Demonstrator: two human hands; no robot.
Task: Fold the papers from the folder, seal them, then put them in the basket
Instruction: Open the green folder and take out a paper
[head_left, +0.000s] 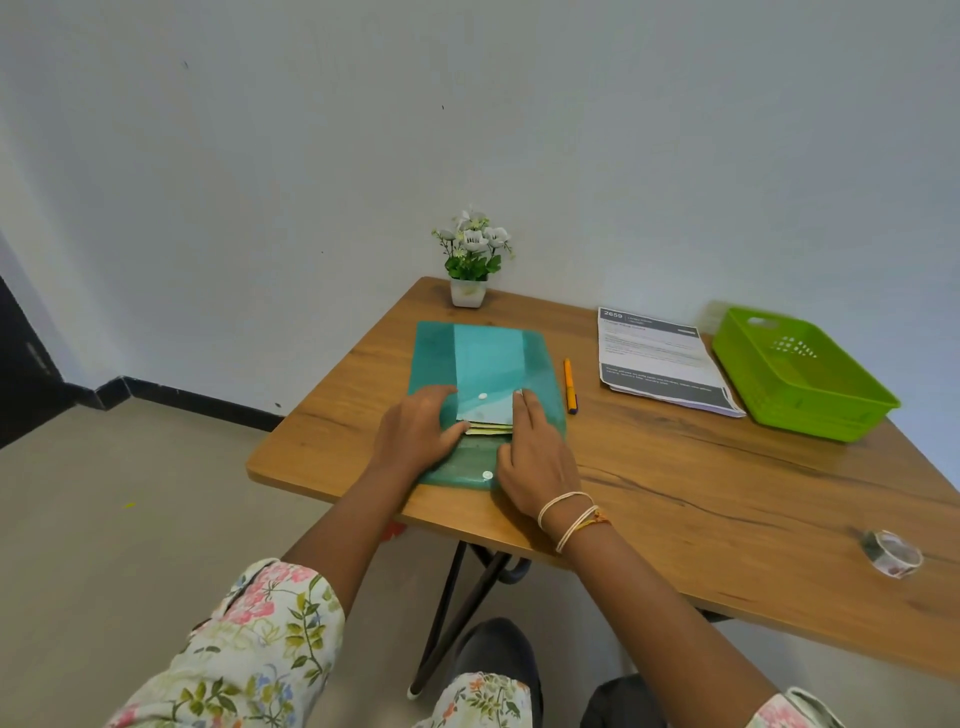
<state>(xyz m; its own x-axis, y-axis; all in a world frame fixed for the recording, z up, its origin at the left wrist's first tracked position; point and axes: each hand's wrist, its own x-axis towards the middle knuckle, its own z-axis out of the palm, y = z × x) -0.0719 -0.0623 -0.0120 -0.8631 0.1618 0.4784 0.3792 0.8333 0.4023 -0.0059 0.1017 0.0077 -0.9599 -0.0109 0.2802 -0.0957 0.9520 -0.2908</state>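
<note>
On printed sheet (660, 358): "2659" legible.

Folder (483, 364) lies at desk (675, 467) left; pen (570, 386) beside it, papers (665, 364) then basket (800, 374) rightward; plant (471, 260) behind; tape (891, 553) near right.

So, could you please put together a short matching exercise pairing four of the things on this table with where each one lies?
Things:
1. folder
2. pen
3. basket
4. tape roll

Places:
A. at the far right of the table, beside the printed sheets
B. under both hands, in front of the flower pot
C. alone near the table's front right edge
D. between the folder and the printed sheets

Pairs: 1-B, 2-D, 3-A, 4-C
</note>
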